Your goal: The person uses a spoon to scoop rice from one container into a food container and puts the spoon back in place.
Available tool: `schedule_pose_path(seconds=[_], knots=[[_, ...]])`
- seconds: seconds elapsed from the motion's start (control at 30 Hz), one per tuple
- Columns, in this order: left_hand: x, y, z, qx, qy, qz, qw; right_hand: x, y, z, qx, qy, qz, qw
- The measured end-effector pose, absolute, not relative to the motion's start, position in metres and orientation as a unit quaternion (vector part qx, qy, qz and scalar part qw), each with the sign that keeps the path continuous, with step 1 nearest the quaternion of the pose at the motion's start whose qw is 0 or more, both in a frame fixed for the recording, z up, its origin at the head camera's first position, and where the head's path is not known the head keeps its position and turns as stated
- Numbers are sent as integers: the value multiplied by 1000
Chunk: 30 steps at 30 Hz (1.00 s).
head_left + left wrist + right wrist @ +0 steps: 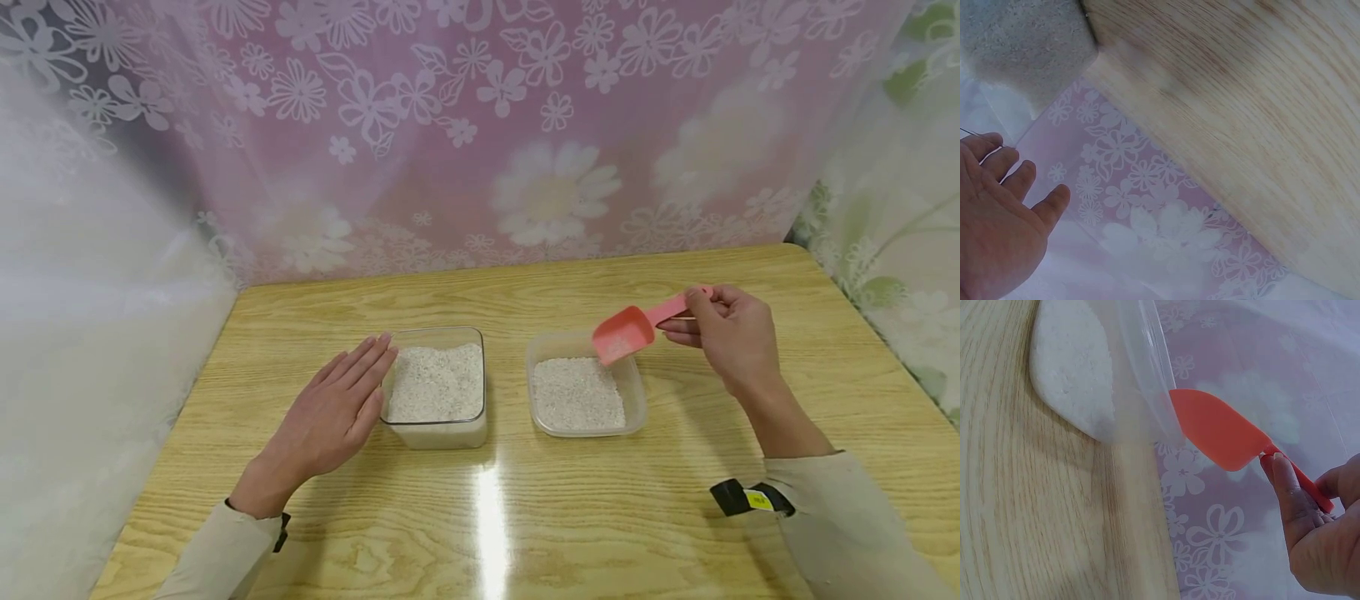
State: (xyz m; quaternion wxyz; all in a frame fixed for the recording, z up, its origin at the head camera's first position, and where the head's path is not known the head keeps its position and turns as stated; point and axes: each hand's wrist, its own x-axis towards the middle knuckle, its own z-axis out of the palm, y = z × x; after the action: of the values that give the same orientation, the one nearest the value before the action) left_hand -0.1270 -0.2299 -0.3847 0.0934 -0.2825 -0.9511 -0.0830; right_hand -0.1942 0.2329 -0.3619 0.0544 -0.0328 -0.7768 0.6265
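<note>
My right hand (738, 342) pinches the handle of a pink scoop (624, 335) between thumb and fingers. The scoop is tilted over the far right corner of a low translucent plastic container (534, 408), and a few pale grains cling inside it. Pale grain (577, 396), rice-like, covers that container's bottom. With fingers straight, my left hand (330, 417) rests its fingertips at the left rim of a clear, dark-rimmed square container (442, 435). This one is filled close to its rim with the same grain (437, 383). In the right wrist view the scoop (1222, 428) shows its underside.
Both containers stand side by side on a wood-grain table (570, 517), with a gap between them. A pink flowered sheet (420, 167) hangs behind the table's back edge. Pale sheets (90, 292) hang at both sides. Black straps circle the wrists over the sleeves.
</note>
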Motion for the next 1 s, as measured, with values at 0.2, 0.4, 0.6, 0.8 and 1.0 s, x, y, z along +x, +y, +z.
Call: schedule_pose_path(seconds=[0.2, 0.4, 0.6, 0.8, 1.0], knots=[[-127, -230, -384, -282, -951, -84, 92, -193, 232, -359, -24, -803, 591, 74], [-127, -230, -385, -284, -951, -82, 93, -188, 226, -352, -8, -822, 560, 104], [-127, -230, -384, -283, -951, -82, 89, -183, 220, -346, -4, -831, 545, 111], [-127, -229, -384, -281, -952, -85, 83, -181, 223, -347, -2, -825, 554, 109], [-127, -230, -385, -278, -953, -82, 84, -180, 221, -349, 5, -828, 547, 124]])
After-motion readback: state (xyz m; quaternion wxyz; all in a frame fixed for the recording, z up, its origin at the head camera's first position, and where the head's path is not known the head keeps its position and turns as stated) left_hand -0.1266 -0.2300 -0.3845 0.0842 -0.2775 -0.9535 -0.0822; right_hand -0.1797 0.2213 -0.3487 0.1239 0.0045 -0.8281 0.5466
